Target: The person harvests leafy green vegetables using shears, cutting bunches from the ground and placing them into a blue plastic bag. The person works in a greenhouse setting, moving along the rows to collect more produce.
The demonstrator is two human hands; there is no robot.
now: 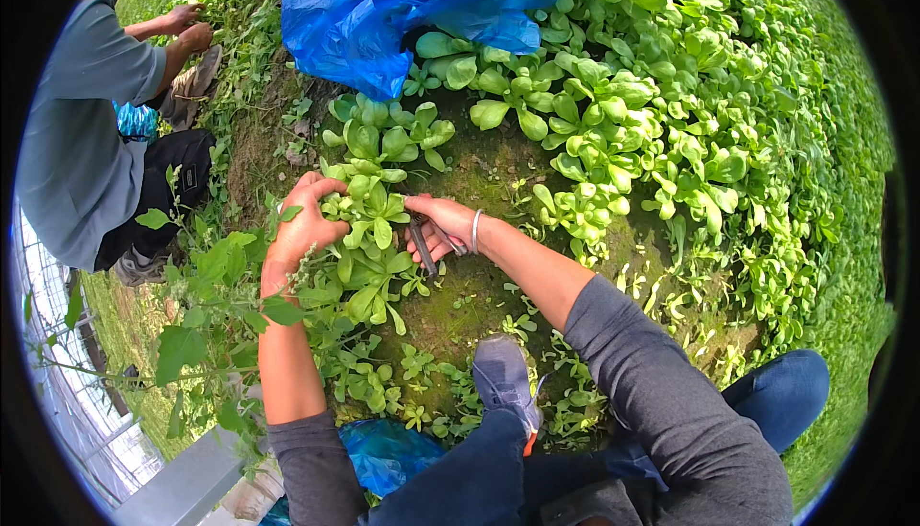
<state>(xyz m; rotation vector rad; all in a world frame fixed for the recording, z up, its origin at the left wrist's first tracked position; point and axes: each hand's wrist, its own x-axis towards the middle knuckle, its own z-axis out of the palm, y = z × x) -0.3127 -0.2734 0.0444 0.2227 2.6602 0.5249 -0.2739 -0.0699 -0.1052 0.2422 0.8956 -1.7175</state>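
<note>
My left hand [307,220] is at the left side of a leafy green plant [375,210], thumb and fingers curved around its leaves; whether it grips them is hard to tell. From the right, my right hand [440,225] reaches the base of the same plant, palm partly up. It holds a dark metal cutting tool [422,244], perhaps scissors or snips, whose handles lie across the fingers. The tool's tip is hidden by leaves. More low leafy plants [370,289] grow just below my hands.
Blue plastic sheeting [410,8] lies over plants ahead. A crouching co-worker in a grey shirt [86,123] is at the left. Dense greens [625,116] grow at the right. A tall weed [180,346] overhangs my left forearm. Blue plastic [388,454] lies beside my shoe [503,375].
</note>
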